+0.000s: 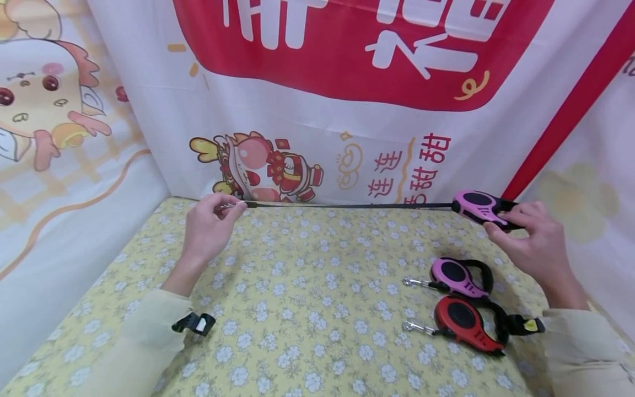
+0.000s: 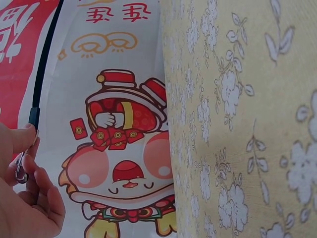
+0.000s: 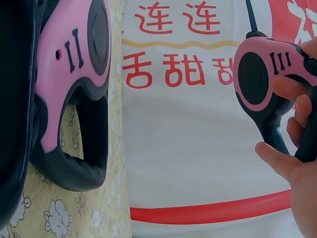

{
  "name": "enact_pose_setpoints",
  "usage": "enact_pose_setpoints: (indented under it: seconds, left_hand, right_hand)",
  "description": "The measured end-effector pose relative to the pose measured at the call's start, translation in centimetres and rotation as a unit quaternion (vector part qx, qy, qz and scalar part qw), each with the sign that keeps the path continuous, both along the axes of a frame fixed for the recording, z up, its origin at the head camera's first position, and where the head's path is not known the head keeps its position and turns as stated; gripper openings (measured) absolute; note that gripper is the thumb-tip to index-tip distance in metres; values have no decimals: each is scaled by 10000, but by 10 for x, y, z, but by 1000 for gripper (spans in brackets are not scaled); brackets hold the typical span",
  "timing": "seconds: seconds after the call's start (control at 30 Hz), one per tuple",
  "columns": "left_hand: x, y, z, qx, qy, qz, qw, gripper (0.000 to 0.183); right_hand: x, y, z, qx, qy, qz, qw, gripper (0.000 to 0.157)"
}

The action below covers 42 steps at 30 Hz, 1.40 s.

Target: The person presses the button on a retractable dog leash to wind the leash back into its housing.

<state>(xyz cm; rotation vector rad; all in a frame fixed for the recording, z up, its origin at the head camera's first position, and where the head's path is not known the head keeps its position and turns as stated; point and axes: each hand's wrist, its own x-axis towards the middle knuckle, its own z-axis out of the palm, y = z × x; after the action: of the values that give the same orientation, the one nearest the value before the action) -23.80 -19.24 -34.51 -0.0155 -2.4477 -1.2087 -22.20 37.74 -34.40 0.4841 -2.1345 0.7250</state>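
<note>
My right hand grips the black handle of a pink and black retractable dog leash, held up near the table's far edge. From its case a black strap runs out taut to the left. At the strap's other end, my left hand pinches the silver metal clip between thumb and fingers. In the right wrist view, my right hand's fingers wrap the handle beside the leash's dark round centre.
On the table's right side lie a second pink leash and a red leash, their silver clips pointing left. A flowered yellow cloth covers the table. Behind it hangs a printed red and white cloth.
</note>
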Motion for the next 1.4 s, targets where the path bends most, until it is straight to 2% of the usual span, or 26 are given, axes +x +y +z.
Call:
enact_pose_setpoints:
  seconds: [0.57, 1.0, 1.4]
  left_hand:
    - [0, 2, -1, -100, 28, 10, 9999, 41]
    - [1, 2, -1, -171, 30, 7, 9998, 43]
    - [1, 5, -1, -128, 74, -3, 9999, 40]
  right_hand:
    - [1, -4, 1, 20, 2, 56, 10000, 27]
    - [-1, -9, 1, -90, 62, 289, 9995, 27]
    - [1, -13, 2, -91, -51, 226, 9997, 27]
